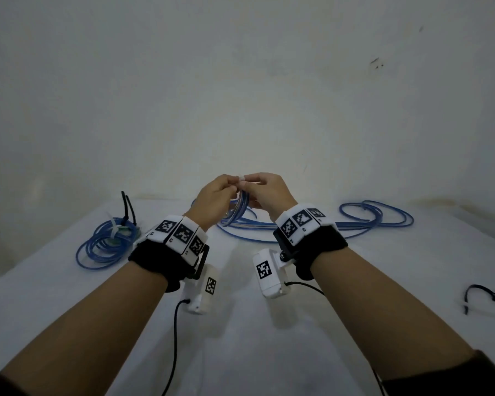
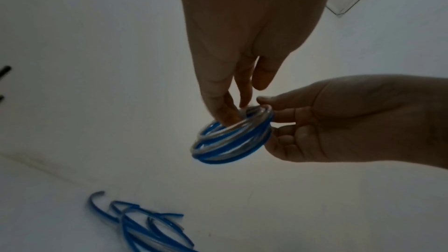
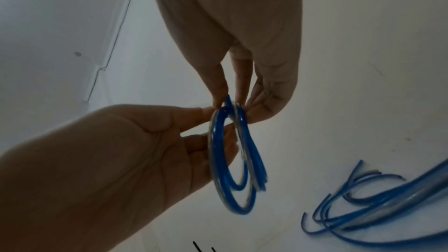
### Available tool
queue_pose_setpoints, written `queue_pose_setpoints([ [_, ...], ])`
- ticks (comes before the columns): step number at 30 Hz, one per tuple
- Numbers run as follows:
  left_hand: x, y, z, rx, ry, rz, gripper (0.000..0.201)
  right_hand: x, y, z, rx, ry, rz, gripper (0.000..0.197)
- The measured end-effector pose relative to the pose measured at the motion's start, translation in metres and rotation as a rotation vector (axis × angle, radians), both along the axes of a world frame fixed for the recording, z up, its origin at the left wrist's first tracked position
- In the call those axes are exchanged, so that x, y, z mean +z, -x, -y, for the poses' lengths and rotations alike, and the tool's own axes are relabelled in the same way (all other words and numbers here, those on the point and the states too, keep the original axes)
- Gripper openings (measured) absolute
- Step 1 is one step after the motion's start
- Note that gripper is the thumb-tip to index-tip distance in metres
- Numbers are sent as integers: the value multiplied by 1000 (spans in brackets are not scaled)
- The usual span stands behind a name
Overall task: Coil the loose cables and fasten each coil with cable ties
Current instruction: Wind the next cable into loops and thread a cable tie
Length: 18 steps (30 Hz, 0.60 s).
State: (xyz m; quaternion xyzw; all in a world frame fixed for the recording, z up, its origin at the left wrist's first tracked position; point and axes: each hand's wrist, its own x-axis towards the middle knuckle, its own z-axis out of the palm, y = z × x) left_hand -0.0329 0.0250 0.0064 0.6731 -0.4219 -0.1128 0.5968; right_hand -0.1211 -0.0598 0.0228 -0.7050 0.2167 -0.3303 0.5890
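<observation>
A small coil of blue and clear cable (image 1: 237,208) hangs in the air above the white table (image 1: 240,324), held between both hands. My left hand (image 1: 231,186) pinches the coil's top from the left, and my right hand (image 1: 251,182) pinches it from the right. A small white piece (image 1: 241,178), apparently a cable tie, shows between the thumbs. In the left wrist view the left fingertips (image 2: 226,115) grip the coil (image 2: 232,141). In the right wrist view the right fingertips (image 3: 221,99) pinch the top of the coil (image 3: 232,171). How the tie wraps is hidden.
A bundled blue coil (image 1: 109,241) with white and black ties lies at the left. Loose blue cable (image 1: 375,218) sprawls across the back of the table behind the hands. Black cable ties (image 1: 483,295) lie at the right edge. A bare wall stands behind the table.
</observation>
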Motion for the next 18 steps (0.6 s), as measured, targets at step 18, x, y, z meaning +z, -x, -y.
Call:
queue_pose_setpoints([
  [18,-13,-124,-142,394,-199,191,14,-35,-109,-103,401,-186,-105,10],
])
